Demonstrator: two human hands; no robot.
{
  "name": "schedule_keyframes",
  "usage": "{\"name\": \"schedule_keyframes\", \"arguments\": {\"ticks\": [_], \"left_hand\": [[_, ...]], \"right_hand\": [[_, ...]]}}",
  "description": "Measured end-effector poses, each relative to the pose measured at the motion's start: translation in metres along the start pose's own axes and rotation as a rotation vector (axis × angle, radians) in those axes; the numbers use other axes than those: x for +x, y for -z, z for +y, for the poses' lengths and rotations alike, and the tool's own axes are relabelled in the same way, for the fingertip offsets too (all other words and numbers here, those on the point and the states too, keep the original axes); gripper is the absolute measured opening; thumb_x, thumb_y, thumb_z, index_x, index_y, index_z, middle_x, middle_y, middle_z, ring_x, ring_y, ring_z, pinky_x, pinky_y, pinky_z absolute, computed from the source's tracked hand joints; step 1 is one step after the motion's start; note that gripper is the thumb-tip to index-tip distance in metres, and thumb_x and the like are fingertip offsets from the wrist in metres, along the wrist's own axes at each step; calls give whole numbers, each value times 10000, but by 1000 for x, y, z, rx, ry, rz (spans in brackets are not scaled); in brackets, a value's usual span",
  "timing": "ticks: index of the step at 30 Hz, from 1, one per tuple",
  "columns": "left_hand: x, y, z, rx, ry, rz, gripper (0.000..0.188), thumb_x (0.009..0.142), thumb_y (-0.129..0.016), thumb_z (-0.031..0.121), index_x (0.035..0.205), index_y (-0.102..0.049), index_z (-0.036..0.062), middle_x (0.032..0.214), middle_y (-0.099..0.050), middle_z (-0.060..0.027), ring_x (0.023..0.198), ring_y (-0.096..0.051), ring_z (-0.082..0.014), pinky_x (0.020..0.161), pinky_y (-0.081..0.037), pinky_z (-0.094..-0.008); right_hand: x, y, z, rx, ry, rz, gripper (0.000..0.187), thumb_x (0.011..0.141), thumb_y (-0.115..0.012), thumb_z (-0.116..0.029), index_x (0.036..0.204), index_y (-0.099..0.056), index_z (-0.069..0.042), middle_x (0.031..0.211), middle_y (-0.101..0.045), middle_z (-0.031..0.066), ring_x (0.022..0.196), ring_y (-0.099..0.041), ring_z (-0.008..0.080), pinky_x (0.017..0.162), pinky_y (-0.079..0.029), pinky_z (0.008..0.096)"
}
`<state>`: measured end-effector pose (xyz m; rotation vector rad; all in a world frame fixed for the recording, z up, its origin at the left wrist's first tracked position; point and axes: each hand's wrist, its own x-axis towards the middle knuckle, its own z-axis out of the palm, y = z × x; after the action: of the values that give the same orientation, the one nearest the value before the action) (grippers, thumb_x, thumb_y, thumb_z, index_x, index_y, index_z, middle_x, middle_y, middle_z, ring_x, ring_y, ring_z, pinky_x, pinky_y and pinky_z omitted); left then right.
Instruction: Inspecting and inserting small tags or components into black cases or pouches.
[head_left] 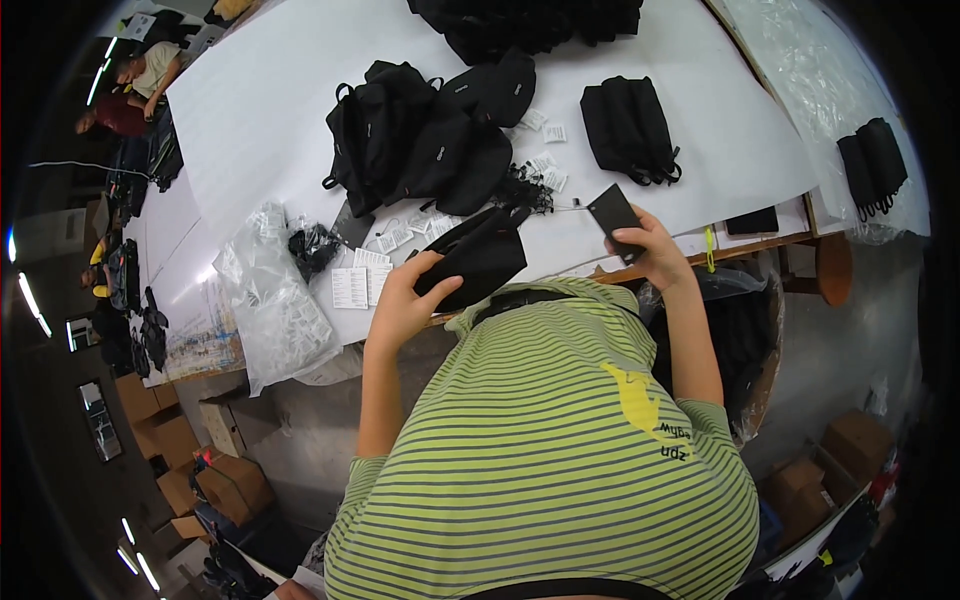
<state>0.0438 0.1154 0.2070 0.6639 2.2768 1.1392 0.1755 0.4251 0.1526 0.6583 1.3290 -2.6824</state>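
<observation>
Near the table's front edge, my left hand (412, 298) grips a black fabric pouch (490, 258), thumb on its near face. My right hand (655, 250) pinches a flat black hang tag (614, 218), held to the right of the pouch and apart from it. A thin string runs from the tag's upper left corner toward a tangle of black tag strings (530, 188). Just beyond the pouch lies a pile of black pouches (430, 140). Small white printed labels (352, 288) are scattered around my left hand and beside the strings.
A stack of black pouches (628, 130) lies at the right, with a larger black heap (530, 25) at the far edge. Clear plastic bags (275, 310) cover the left front corner. An open box (765, 350) stands below the edge at right. Two people work at the far left.
</observation>
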Motion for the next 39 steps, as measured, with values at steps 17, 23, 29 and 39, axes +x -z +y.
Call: {"name": "schedule_keyframes", "arguments": {"ticks": [17, 23, 29, 39], "left_hand": [[8, -13, 35, 208, -161, -202, 295, 743, -721, 235, 915, -616, 19, 879, -623, -123, 861, -548, -297, 783, -433, -360], [13, -15, 41, 211, -216, -218, 285, 742, -716, 225, 909, -611, 19, 839, -610, -122, 833, -540, -300, 773, -426, -368], [15, -15, 39, 277, -197, -166, 276, 750, -703, 222, 905, -606, 15, 789, -588, -133, 803, -533, -306, 755, -421, -376], [16, -23, 40, 300, -288, -139, 300, 738, -721, 212, 921, -613, 2, 818, -603, -122, 812, -542, -293, 733, -429, -374]], "right_hand": [[72, -41, 0, 1005, 11, -76, 337, 861, -589, -415, 842, -619, -79, 594, -417, -18, 553, -363, 120, 480, -282, 237], [80, -24, 13, 985, 127, -177, 288, 877, -525, -343, 896, -621, -72, 594, -400, -14, 561, -357, 131, 491, -292, 254], [56, -39, -23, 824, 14, 228, 274, 878, -562, -375, 871, -591, -103, 663, -448, 17, 612, -387, 140, 511, -315, 248], [67, -43, -9, 554, 229, 529, 254, 841, -668, -287, 681, -540, -138, 517, -341, -62, 425, -248, 74, 438, -205, 227]]}}
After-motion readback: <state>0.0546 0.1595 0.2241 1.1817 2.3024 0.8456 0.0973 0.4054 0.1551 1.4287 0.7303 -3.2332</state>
